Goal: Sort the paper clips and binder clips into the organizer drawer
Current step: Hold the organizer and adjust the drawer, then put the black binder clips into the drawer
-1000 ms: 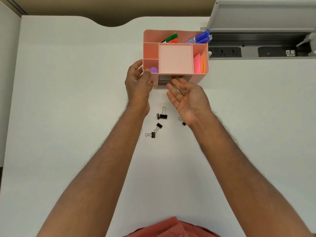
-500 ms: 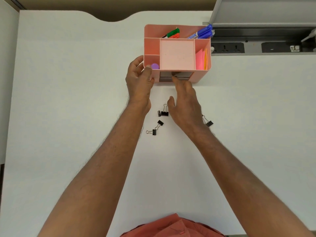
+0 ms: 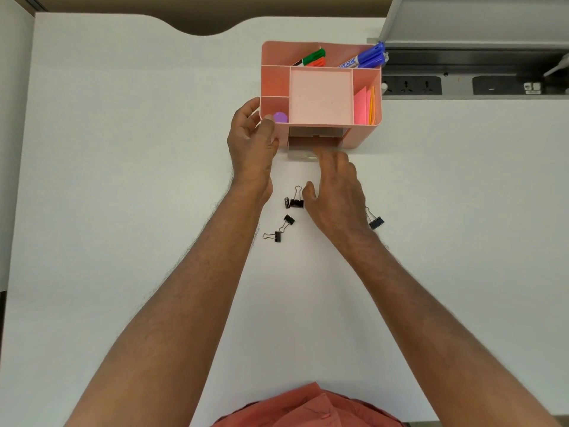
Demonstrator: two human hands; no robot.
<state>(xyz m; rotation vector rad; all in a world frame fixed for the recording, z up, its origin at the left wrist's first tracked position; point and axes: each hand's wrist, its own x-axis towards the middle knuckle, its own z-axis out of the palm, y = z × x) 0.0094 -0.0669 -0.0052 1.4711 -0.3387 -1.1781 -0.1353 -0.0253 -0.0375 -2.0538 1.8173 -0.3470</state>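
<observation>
A pink organizer (image 3: 363, 135) sits on a white surface (image 3: 123, 180), its small clear drawer (image 3: 303, 149) partly pulled out at the front. The right hand (image 3: 334, 195), palm down, has its fingertips on the drawer front. The left hand (image 3: 251, 143) grips the organizer's front left corner. The back compartments hold markers (image 3: 368, 58), the right one sticky notes (image 3: 361, 106), and the front left one a purple item (image 3: 280, 117). Black binder clips (image 3: 296, 201) lie near the hands, one (image 3: 376, 222) partly hidden behind the right wrist.
</observation>
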